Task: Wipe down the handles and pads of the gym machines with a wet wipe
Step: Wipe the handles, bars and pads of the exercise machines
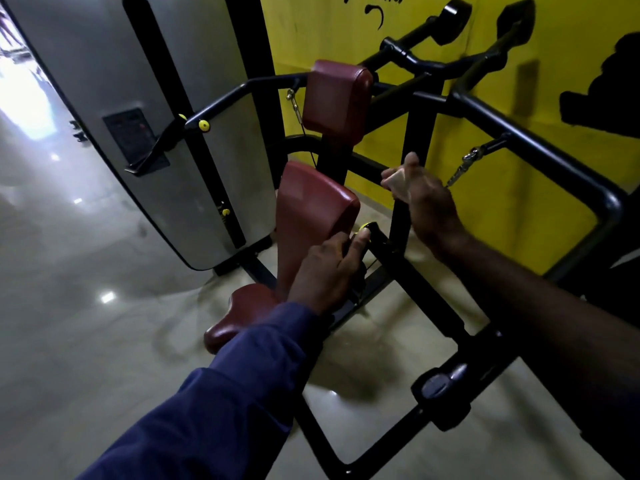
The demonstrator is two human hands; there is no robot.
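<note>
- Upper pad [334, 95], back pad [311, 209], seat pad [239, 313]: all are showing a glossy maroon-brown.
- Machine frame [540, 148]: is showing plain black throughout.
- Adjustment knob [204, 125]: is showing bright yellow.
- Weight-stack shroud [104, 64]: is showing silver-grey and carrying a black stripe down its face.
- Wall [311, 29]: is showing yellow and bearing black painted lettering and a black figure.
- Floor [86, 341]: is gleaming pale beige.
- Sleeve [225, 393]: is showing dark blue.
- Wet wipe [398, 181]: is showing pale cream.
</note>
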